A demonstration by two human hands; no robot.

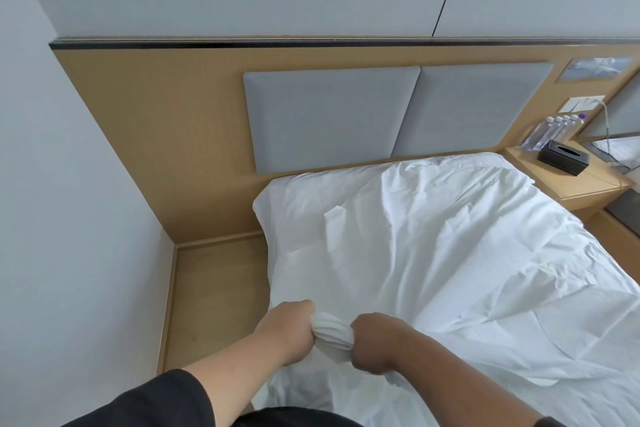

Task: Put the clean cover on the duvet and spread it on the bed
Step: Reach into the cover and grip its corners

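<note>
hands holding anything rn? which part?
Both. Left hand and right hand grip one bunched, gathered roll of the white duvet cover at its near edge, one at each end of the bunch.

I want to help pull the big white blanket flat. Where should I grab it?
Probably grab the duvet at its near edge, from the foot of the bed, beside the left hand and right hand. The cloth bunches there, making a handful to grip.

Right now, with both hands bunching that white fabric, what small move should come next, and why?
Probably a pull toward the person: the left hand and right hand both grip one gathered bunch of the duvet cover, which lies wrinkled across the bed.
</note>
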